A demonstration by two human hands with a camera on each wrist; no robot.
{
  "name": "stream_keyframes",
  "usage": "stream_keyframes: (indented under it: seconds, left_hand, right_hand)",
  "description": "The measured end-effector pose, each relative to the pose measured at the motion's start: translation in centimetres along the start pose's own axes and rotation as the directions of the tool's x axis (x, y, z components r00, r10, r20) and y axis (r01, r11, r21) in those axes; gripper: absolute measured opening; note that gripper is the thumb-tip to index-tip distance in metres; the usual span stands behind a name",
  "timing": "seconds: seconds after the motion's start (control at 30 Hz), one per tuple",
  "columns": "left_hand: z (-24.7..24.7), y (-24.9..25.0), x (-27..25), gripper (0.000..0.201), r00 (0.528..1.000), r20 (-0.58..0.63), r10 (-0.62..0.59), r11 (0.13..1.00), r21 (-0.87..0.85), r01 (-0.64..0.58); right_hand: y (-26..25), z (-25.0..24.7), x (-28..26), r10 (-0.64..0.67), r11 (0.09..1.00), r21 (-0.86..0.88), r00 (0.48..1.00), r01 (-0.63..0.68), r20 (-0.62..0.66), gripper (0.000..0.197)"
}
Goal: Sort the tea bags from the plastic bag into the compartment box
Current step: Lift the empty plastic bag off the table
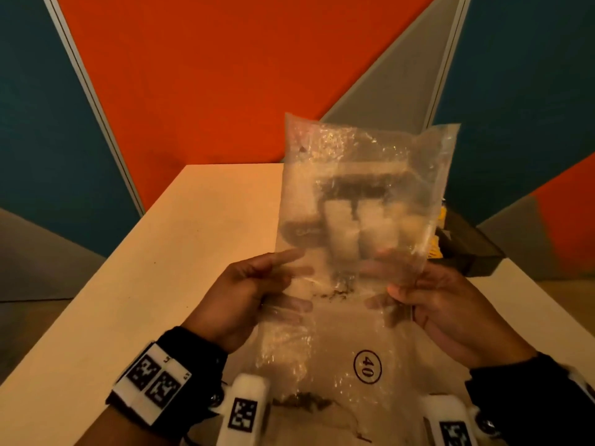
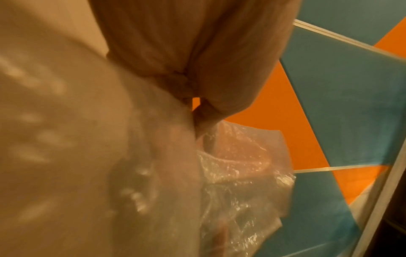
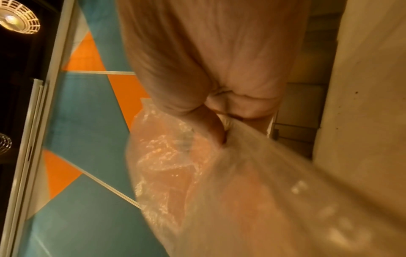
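Observation:
I hold a clear plastic bag (image 1: 363, 175) up over the table with both hands. Through its film show several pale tea bags (image 1: 343, 235) and some darker ones (image 1: 354, 188). Loose tea crumbs (image 1: 306, 402) lie near its lower end, by a printed "40". My left hand (image 1: 283, 281) pinches the bag's left edge, thumb in front and fingers behind. My right hand (image 1: 405, 294) pinches the right edge the same way. The left wrist view shows my left hand (image 2: 193, 113) against the crinkled bag (image 2: 241, 173). The right wrist view shows my right hand (image 3: 222, 125) on the bag (image 3: 171, 165).
A dark compartment box (image 1: 476, 252) stands on the table's right side, half hidden behind the bag, with something yellow (image 1: 434, 249) in it. The pale table (image 1: 161, 252) stretches left and ahead. Orange, teal and grey wall panels (image 1: 225, 75) close off the far side.

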State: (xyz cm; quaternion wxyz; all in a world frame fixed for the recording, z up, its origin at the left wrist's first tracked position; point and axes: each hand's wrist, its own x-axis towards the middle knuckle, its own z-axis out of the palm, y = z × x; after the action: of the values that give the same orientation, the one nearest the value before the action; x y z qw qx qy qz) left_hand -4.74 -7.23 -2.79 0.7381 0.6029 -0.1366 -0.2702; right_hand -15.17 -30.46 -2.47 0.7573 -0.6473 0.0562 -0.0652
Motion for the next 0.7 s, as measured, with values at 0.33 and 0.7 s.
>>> stream_keyframes:
  seconds: [0.33,0.7]
  left_hand:
    - [-0.2,-0.4,-1.0,0.026,0.977,-0.166,-0.132,0.978,-0.183,0.101]
    - [0.3,-0.2,-5.2,0.066,0.902,0.105,-0.419,0.899,0.19,0.395]
  right_hand:
    - [1.5,-0.8,-0.9,-0.029,0.995,-0.093,0.998,0.033,0.049,0.043]
    - [0.8,0.3,-1.6,-0.291,0.837,-0.481,0.957,0.261,0.014,0.023]
